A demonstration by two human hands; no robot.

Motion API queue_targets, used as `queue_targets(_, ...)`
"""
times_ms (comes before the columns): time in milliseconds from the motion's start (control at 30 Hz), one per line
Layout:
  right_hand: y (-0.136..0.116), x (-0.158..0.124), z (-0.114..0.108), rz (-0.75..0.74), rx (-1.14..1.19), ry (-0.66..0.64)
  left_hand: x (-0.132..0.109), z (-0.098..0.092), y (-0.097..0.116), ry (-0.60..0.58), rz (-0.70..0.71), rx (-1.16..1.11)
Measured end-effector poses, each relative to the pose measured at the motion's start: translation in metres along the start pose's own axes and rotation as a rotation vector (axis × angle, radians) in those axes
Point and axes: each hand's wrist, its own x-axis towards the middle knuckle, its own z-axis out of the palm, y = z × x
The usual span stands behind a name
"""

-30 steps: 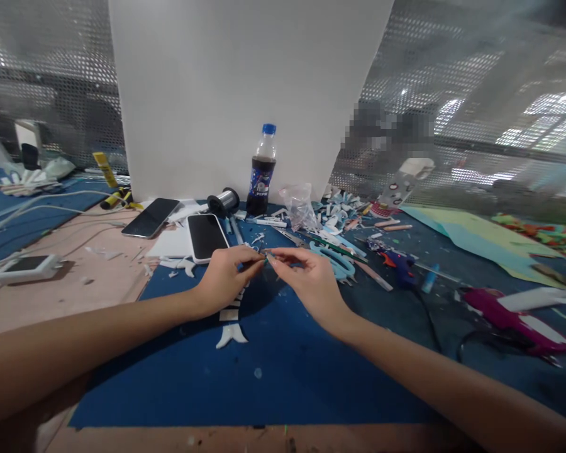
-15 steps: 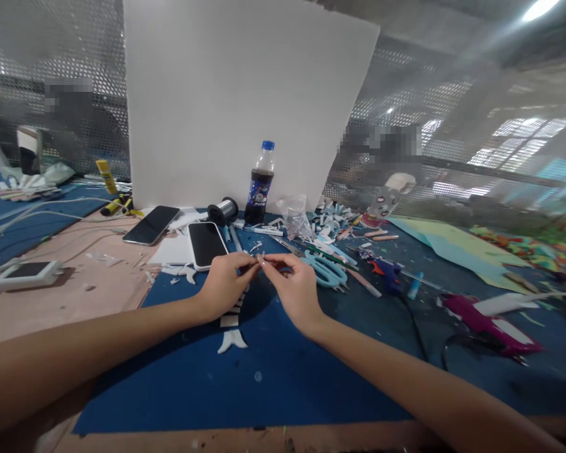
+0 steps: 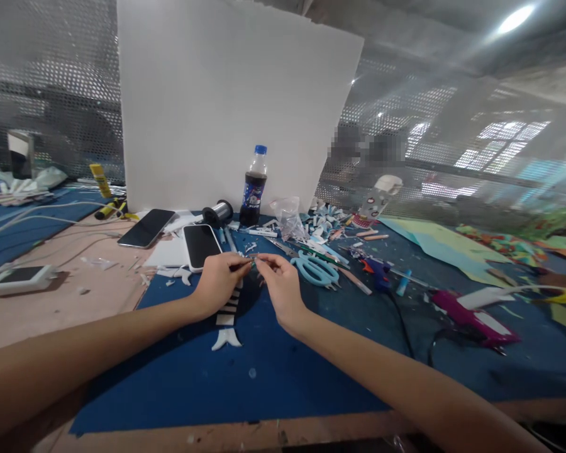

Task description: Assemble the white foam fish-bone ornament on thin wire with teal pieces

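My left hand [image 3: 221, 281] and my right hand [image 3: 282, 284] meet fingertip to fingertip above the blue mat [image 3: 245, 390]. Both are pinched closed around something tiny that I cannot make out. Below my left hand lies a row of white strips [image 3: 227, 309] with dark gaps, its upper end hidden by the hand. A white tail-shaped piece [image 3: 226, 338] sits just under the row, on the mat. Close to my left hand rests a white-framed phone [image 3: 202, 246]; light blue scissors [image 3: 317, 269] lie to the right of my right hand.
Behind the hands stand a Pepsi bottle [image 3: 253, 189], a wire spool [image 3: 218, 213] and a white board [image 3: 231, 100]. Scraps [image 3: 327, 220] litter the back. A blue glue gun [image 3: 378, 272] and a magenta glue gun [image 3: 474, 318] lie right, with cords. A dark phone [image 3: 147, 228] is left.
The whole view has shifted, so things appear slightly further left. My fingertips have parted a little, both hands still pinching at the same place over the mat.
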Motion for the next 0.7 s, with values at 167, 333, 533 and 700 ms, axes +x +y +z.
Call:
queue_targets(167,-0.002,-0.005,-0.006,-0.045,-0.029,-0.062,-0.001,0.002,-0.003,0.032,-0.017,-0.008)
queue_targets(333,-0.006,0.002,-0.014,-0.192,-0.231,-0.217,-0.002,0.000,-0.001,0.022,0.003,0.004)
queue_targets(533,0.000,0.018,-0.016,-0.393,-0.465,-0.238,-0.002,-0.001,0.002,-0.005,0.035,0.010)
queue_targets(700,0.001,0.020,-0.017,-0.532,-0.586,-0.162,-0.003,-0.001,0.002,0.001,0.086,0.008)
